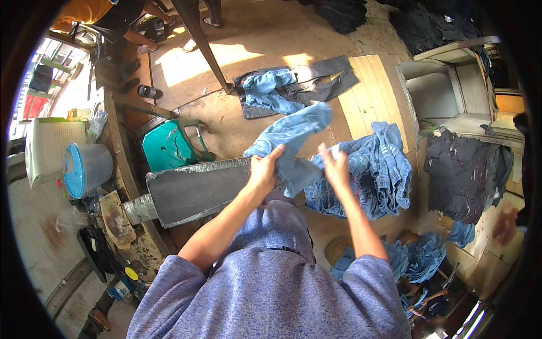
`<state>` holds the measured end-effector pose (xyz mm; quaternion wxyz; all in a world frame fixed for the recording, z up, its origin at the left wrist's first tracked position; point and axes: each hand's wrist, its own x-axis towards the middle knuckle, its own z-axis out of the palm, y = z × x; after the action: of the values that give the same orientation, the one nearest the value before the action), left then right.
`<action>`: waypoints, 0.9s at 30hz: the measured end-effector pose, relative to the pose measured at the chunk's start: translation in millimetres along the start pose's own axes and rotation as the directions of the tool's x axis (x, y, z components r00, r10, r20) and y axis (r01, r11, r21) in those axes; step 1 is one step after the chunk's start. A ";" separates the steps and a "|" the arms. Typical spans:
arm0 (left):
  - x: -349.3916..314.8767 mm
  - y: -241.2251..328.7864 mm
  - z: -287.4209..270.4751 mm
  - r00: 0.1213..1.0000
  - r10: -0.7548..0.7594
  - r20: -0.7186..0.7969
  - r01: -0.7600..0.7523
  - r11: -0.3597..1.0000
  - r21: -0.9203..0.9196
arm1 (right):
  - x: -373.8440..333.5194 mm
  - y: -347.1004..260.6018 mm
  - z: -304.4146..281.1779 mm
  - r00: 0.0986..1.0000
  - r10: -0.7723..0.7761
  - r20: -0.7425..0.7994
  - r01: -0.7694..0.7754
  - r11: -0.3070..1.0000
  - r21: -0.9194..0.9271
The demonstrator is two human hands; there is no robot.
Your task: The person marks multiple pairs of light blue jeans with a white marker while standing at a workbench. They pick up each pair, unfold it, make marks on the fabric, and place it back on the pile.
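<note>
White boxy appliance (pixel 48 148) at far left, round blue plastic bucket (pixel 86 168) just beside. Green plastic chair (pixel 169 148) further right, tipped against dark grey flat board with taped silvery edge (pixel 195 191). Left hand (pixel 264 169) above right end of board, fingers closed on faded light-blue denim garment (pixel 293 144), thumb and fingers pinching fabric near lower edge. Garment raised in air, upper part bunched and draped to right, hanging between both hands in front of chest. Right hand (pixel 335 165) just right of garment, fingers spread and partly open, tips touching or nearly touching hanging cloth; firm hold there not discernible. Purple-grey knitted sleeves and torso filling lower middle. Beyond hands, on wooden floor, crumpled blue denim piece atop dark grey trousers laid flat (pixel 299 87), well apart from held garment. Right of right hand, stacked pile of blue denim garments (pixel 378 169) on pale wooden surface, near held piece. Lower right, more loose blue denim scraps (pixel 420 257). Far right, heap of dark charcoal garments (pixel 466 169) beside wooden shelf unit (pixel 446 85). Top left, another person in orange top (pixel 84 11), bent over, well apart.
</note>
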<state>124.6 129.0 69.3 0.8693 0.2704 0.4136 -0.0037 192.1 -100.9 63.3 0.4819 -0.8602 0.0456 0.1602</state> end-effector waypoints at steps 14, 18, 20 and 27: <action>-85.7 110.1 -191.1 0.999 -0.022 0.023 0.012 0.927 0.374 | -153.9 -57.4 119.8 0.647 -0.204 0.734 0.081 0.976 0.200; -108.3 94.1 -217.3 0.885 -0.347 0.310 0.061 0.746 0.663 | -157.2 -49.5 108.5 0.792 -0.205 0.575 0.137 0.978 0.160; -110.9 132.5 -245.2 0.894 -0.369 0.253 0.035 0.622 0.783 | -159.5 -44.0 100.4 0.861 -0.208 0.465 0.073 0.954 0.291; -149.7 277.5 -283.7 0.954 -0.125 -0.273 0.290 0.140 0.947 | -155.3 -34.6 91.4 0.965 0.066 0.254 -0.094 0.990 0.101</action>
<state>-113.5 467.6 161.8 0.4535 0.7039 0.4018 -0.3707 32.2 -17.2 96.8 0.5246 -0.8022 0.0284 0.2837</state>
